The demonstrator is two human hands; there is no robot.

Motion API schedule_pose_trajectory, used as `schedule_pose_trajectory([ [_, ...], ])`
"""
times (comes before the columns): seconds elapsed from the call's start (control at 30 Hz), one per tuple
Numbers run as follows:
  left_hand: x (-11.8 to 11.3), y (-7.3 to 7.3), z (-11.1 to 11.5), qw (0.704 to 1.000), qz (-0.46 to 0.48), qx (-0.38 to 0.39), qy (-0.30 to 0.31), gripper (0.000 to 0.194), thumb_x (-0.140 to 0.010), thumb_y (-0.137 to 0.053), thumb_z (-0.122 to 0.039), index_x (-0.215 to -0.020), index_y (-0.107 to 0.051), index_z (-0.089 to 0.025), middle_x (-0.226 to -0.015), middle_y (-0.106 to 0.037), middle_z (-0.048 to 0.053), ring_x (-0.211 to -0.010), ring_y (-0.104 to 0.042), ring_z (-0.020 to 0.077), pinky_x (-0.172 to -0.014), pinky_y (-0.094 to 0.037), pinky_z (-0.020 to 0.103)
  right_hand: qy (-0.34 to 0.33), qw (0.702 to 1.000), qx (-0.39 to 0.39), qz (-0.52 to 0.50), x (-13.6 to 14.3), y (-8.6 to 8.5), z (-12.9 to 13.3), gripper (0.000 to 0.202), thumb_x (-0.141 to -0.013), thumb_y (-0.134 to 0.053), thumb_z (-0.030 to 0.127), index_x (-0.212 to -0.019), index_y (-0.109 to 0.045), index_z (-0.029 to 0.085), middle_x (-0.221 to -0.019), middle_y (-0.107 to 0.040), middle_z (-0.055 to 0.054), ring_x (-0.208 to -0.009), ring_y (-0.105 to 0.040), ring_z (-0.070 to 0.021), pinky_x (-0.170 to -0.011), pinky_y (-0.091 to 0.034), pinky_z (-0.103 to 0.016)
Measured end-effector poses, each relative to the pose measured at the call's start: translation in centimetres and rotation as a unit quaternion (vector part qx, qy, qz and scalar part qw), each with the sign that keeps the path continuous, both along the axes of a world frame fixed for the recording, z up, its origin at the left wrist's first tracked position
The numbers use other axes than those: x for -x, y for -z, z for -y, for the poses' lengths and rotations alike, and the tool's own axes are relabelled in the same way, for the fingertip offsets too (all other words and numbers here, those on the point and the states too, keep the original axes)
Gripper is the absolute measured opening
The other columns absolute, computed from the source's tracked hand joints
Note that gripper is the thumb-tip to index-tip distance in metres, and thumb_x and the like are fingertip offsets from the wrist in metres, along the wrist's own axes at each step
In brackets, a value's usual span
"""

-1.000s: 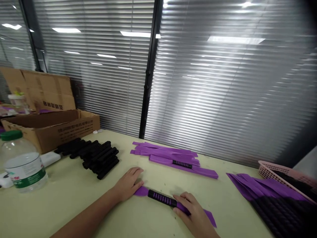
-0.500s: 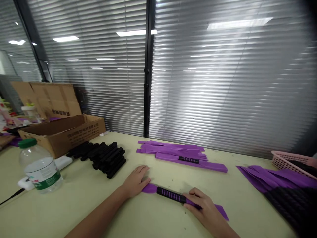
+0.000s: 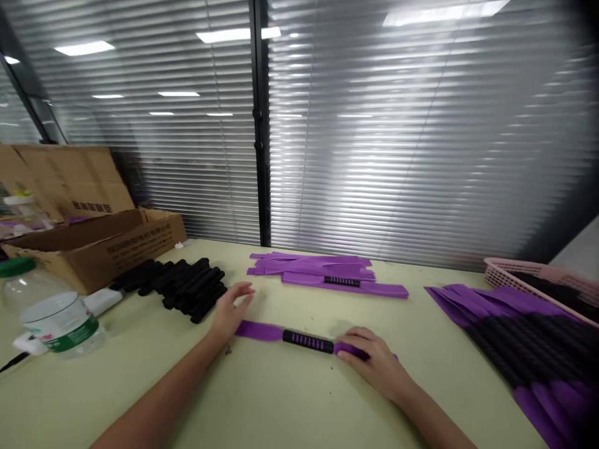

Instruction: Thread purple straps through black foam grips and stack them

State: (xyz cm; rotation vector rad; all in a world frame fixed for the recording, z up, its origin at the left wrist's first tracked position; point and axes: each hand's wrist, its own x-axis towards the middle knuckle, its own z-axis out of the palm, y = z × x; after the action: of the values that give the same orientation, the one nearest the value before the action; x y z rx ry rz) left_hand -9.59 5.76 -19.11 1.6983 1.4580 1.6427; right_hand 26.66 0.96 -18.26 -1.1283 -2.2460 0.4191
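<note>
A purple strap (image 3: 262, 331) with a black slotted grip sleeve (image 3: 307, 341) around its middle lies on the table in front of me. My right hand (image 3: 372, 362) is closed around the strap just right of the sleeve. By the strap's left end is my left hand (image 3: 233, 310), its thumb and fingers apart with nothing between them. Just beyond that hand lies a pile of black sleeves (image 3: 194, 287). Farther back, another sleeved strap (image 3: 384, 289) lies in front of a stack of flat purple strips (image 3: 309, 264).
To the right, several sleeved purple straps (image 3: 510, 337) lie fanned out beside a pink basket (image 3: 500, 274) with dark items. On the left stand a cardboard box (image 3: 135, 243) and a green-capped bottle (image 3: 60, 321). Window blinds (image 3: 374, 156) rise behind the table (image 3: 262, 399).
My left hand has come off the strap's left end and moved up-left toward the black sleeves. The right hand still holds the strap. The camera view has shifted right.
</note>
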Motion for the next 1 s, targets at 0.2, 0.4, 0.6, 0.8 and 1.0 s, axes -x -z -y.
schedule_pose_trajectory([
  [0.2,2.0,-2.4,-0.3,0.975,0.188,-0.03,-0.113,0.038,-0.059,-0.079,-0.036,-0.085,-0.062,-0.014,-0.078,-0.069,0.006,-0.061,-0.064,0.0151,-0.051,-0.053,0.026,0.116,0.978,-0.11,-0.133,-3.6,-0.6,-1.0,0.023,-0.088,-0.057,0.038,-0.097,-0.072,0.023,-0.097,-0.067,-0.007,-0.091,-0.062,-0.021,-0.08,-0.053,-0.036],
  [0.4,2.2,-4.1,0.0,0.951,0.233,-0.1,-0.179,0.032,-0.067,-0.072,-0.043,-0.076,-0.056,-0.016,-0.054,-0.057,-0.005,-0.042,-0.053,0.0093,-0.042,-0.045,0.022,0.325,0.841,-0.187,-0.39,-6.1,-1.6,-2.1,0.031,-0.081,-0.061,0.044,-0.094,-0.069,0.017,-0.089,-0.066,-0.006,-0.076,-0.059,-0.0158,-0.066,-0.048,-0.03],
  [0.6,1.7,-3.8,0.1,0.95,0.251,-0.138,-0.128,0.026,-0.072,-0.07,-0.04,-0.077,-0.06,-0.016,-0.064,-0.06,-0.003,-0.044,-0.056,0.0093,-0.047,-0.048,0.024,0.349,0.678,-0.104,-0.639,-7.5,-2.3,-2.5,0.045,-0.083,-0.045,0.057,-0.094,-0.065,0.018,-0.078,-0.057,0.0,-0.058,-0.052,-0.0093,-0.049,-0.041,-0.022],
  [0.8,1.6,-3.0,0.0,0.964,0.213,-0.107,-0.12,0.03,-0.074,-0.068,-0.043,-0.087,-0.063,-0.017,-0.076,-0.062,-0.002,-0.052,-0.059,0.0091,-0.056,-0.053,0.025,0.343,0.765,-0.063,-0.542,-6.0,-1.3,-2.0,0.042,-0.085,-0.046,0.054,-0.094,-0.064,0.018,-0.083,-0.057,-0.002,-0.066,-0.053,-0.0123,-0.055,-0.043,-0.025],
  [1.0,0.8,-1.8,0.4,0.996,0.048,-0.056,-0.051,0.026,-0.08,-0.062,-0.041,-0.091,-0.066,-0.018,-0.085,-0.064,0.003,-0.068,-0.062,0.0139,-0.067,-0.054,0.029,0.15,0.982,-0.064,-0.093,-1.6,-0.6,0.3,0.03,-0.086,-0.055,0.045,-0.104,-0.068,0.025,-0.116,-0.056,-0.009,-0.112,-0.048,-0.0261,-0.097,-0.041,-0.045],
])
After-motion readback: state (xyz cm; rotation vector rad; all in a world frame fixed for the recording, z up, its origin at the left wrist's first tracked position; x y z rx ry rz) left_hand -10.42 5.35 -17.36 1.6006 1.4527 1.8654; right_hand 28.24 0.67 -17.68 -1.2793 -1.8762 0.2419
